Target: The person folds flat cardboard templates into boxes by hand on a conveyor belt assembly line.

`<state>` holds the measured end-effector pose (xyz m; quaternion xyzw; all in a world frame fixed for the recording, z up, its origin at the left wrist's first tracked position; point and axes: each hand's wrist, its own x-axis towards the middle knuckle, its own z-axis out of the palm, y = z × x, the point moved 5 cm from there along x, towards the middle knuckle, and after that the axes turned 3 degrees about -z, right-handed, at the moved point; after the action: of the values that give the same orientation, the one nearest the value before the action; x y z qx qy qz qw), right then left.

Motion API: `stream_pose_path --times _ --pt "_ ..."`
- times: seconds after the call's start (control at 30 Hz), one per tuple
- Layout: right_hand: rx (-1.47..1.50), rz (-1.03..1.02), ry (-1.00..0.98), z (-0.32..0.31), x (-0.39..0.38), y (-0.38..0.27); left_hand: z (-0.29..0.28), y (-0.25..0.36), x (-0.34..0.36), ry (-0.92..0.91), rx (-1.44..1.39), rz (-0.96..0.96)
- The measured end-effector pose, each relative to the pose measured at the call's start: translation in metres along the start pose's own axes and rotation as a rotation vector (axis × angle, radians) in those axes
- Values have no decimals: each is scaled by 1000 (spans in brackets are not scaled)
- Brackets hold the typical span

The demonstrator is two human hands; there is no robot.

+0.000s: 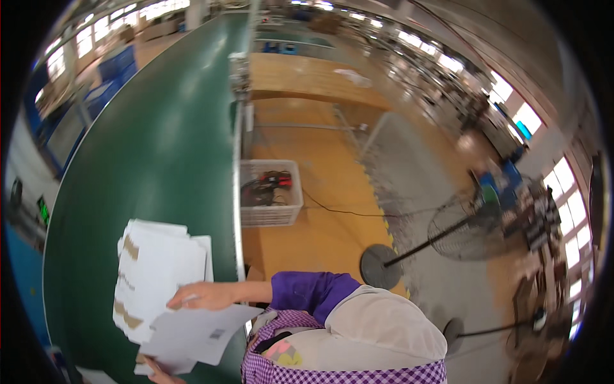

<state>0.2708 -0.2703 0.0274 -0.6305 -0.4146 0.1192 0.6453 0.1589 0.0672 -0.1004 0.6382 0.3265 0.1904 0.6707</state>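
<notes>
On the green conveyor belt lies a stack of white sheets, its edges uneven, with brown patches along its left side. My right hand, in a purple sleeve, reaches across the belt's edge, its fingers closed on the upper edge of a loose white sheet with a small dark printed block. That sheet overlaps the stack's near end, tilted. At the lower edge of the view, my left hand grips the near left end of the white sheets. Part of this hand is cut off by the picture's edge.
A white plastic basket with dark and red items stands beside the belt. Beyond it is a wooden tabletop. A pedestal fan with a round base stands to the right, a cable trailing across the floor. Blue crates stand at the far left.
</notes>
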Motion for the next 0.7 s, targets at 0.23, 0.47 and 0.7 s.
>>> stream_pose_path --times 0.23,0.47,0.7 --pt "96 167 -18 24 -39 -22 73 -7 24 -75 22 -171" --pt "242 81 -104 37 -48 -59 142 7 30 -303 -39 -122" --pt "244 -133 -14 28 -51 -80 179 15 25 -475 -74 -94"
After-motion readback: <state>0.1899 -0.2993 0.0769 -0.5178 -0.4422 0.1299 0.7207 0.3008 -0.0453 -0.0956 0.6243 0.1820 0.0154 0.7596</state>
